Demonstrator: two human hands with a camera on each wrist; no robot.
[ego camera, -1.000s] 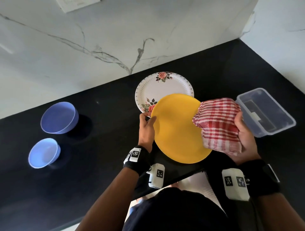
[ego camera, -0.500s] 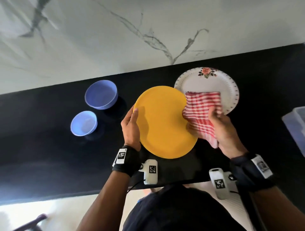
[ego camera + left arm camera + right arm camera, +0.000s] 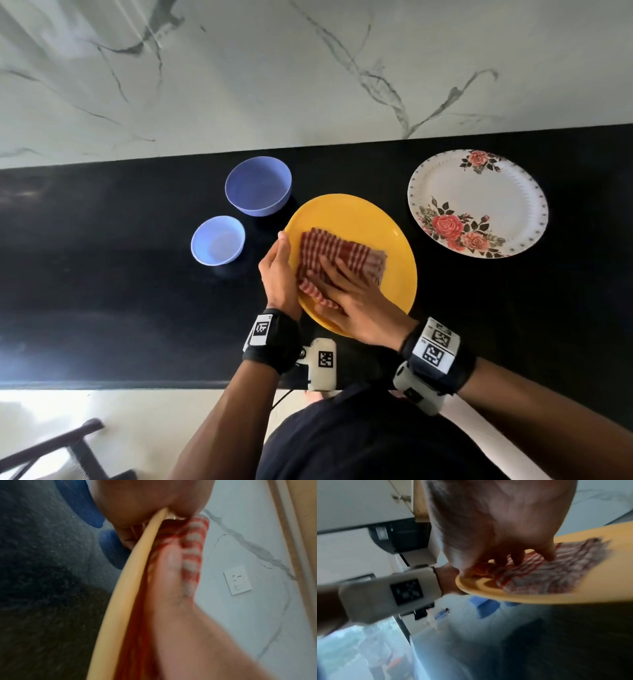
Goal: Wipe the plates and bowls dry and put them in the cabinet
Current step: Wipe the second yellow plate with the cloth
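Note:
My left hand (image 3: 278, 269) grips the left rim of a yellow plate (image 3: 373, 233), held just above the black counter (image 3: 102, 274). A folded red-and-white checked cloth (image 3: 346, 251) lies on the plate's left half, and my right hand (image 3: 346, 291) presses it down with flat fingers. The left wrist view shows the plate rim (image 3: 130, 581) edge-on with the cloth (image 3: 193, 540) behind it. In the right wrist view the cloth (image 3: 547, 577) lies under my fingers (image 3: 517, 557). A white floral plate (image 3: 478, 204) sits to the right, and a large blue bowl (image 3: 258, 185) and a small blue bowl (image 3: 218, 245) to the left.
A marble wall (image 3: 308, 68) backs the counter, with a white socket (image 3: 237, 580) on it. The counter's front edge (image 3: 137, 383) runs just below my wrists. A dark chair (image 3: 51, 452) stands on the floor at lower left. Pale cabinet fronts (image 3: 359, 500) show in the right wrist view.
My right hand has swept the cloth from the plate's right edge across to its left half. The view has shifted left, so the clear container has left the picture.

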